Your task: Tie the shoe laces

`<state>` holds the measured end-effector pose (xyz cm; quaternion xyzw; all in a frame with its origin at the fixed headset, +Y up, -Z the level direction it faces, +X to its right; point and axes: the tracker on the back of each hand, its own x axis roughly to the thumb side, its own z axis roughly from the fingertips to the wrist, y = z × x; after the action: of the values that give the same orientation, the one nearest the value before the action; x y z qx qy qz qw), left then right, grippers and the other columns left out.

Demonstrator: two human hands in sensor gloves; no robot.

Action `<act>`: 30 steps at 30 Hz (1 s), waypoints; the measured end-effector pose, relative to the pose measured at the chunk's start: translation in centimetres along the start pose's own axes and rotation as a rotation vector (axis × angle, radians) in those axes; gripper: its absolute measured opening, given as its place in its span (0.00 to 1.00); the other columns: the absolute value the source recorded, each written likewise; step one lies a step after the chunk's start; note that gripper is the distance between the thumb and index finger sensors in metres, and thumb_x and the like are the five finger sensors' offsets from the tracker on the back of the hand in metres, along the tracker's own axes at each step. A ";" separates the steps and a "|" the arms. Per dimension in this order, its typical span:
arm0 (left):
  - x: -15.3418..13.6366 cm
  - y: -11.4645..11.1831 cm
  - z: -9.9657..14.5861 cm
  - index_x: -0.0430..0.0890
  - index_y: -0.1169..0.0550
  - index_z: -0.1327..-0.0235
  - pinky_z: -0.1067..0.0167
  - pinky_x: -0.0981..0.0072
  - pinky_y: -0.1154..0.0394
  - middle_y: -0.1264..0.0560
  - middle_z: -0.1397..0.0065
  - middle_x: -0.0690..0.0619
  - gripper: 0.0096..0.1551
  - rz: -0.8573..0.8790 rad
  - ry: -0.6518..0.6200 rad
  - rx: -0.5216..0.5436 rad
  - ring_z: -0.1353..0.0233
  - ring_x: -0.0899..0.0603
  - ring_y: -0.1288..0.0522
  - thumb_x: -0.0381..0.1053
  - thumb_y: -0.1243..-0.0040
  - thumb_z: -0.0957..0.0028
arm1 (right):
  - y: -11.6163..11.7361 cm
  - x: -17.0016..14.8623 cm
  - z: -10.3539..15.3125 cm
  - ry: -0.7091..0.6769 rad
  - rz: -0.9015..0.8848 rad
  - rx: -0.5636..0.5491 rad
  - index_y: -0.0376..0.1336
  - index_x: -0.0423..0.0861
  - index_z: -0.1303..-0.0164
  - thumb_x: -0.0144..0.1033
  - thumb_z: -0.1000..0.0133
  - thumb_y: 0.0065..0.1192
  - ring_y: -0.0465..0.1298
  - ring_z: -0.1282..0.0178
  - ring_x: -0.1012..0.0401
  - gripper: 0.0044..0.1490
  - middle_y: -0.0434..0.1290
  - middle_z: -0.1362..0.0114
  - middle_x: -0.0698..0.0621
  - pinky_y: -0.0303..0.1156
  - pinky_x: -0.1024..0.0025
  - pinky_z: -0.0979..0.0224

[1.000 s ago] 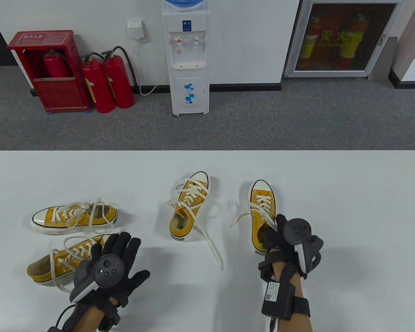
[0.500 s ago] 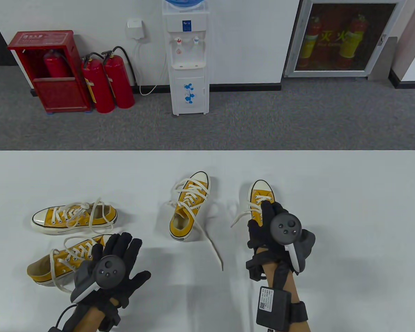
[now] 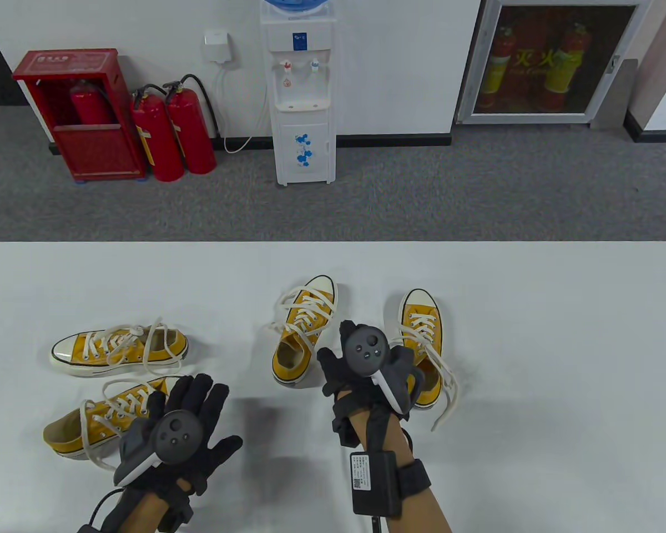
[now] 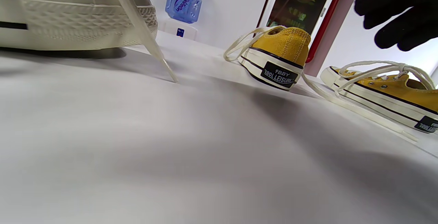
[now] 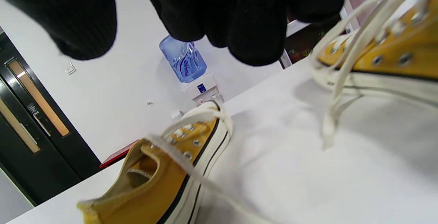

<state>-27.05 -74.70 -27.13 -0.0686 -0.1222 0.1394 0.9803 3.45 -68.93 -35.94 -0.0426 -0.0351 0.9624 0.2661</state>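
Below, four yellow canvas sneakers on white table (image 3: 533,311), all with loose cream laces.

- Centre shoe (image 3: 302,330): toe pointing away, opening toward the viewer; lace end trailing toward right hand (image 3: 366,369). Seen from the right wrist view as the shoe at lower left (image 5: 164,176).
- Right shoe (image 3: 422,338): upright, toe away, just beside the right hand; lace (image 3: 447,388) draped over its right side and down onto the table. Heel partly hidden behind the tracker.
- Left pair: far-left shoe (image 3: 119,350) lying crosswise, toe to the left; near-left shoe (image 3: 97,419) nearer the viewer, toe partly under left hand (image 3: 186,427).

Right hand: positioned between centre and right shoes, just above the table. Fingers (image 5: 239,22) hanging together in the right wrist view, with nothing visibly gripped; contact with the centre lace not determinable.

Left hand: flat, fingers spread and holding nothing, resting beside and over the toe of the near-left shoe.

Background: water dispenser (image 3: 302,94), red fire extinguishers (image 3: 172,133), red cabinet (image 3: 80,114) against the wall.
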 end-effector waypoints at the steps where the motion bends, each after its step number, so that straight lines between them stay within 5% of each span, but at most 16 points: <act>1: 0.0 0.0 0.0 0.59 0.55 0.16 0.28 0.21 0.71 0.64 0.09 0.49 0.58 -0.001 0.001 0.001 0.11 0.32 0.67 0.81 0.58 0.58 | 0.4 0.2 -0.1 0.002 -0.003 0.007 0.61 0.47 0.23 0.62 0.50 0.66 0.75 0.35 0.50 0.49 0.61 0.21 0.46 0.63 0.42 0.27; 19: 0.0 -0.3 -0.1 0.59 0.55 0.16 0.29 0.21 0.72 0.64 0.09 0.49 0.58 0.024 0.002 -0.023 0.11 0.32 0.67 0.81 0.58 0.58 | 8.2 0.1 -4.0 0.236 0.025 0.190 0.67 0.47 0.33 0.70 0.53 0.63 0.81 0.49 0.59 0.48 0.69 0.30 0.46 0.72 0.50 0.37; 30: 0.0 -0.5 -0.2 0.59 0.55 0.16 0.29 0.21 0.72 0.64 0.09 0.49 0.58 0.016 0.011 -0.037 0.11 0.32 0.67 0.81 0.58 0.58 | 9.3 0.4 -5.1 0.261 0.173 0.117 0.74 0.47 0.52 0.66 0.50 0.63 0.81 0.67 0.69 0.35 0.80 0.48 0.50 0.79 0.61 0.50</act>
<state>-26.86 -75.17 -27.27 -0.0884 -0.1187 0.1446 0.9784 -1.11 -76.45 -41.91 -0.1545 0.0597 0.9683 0.1867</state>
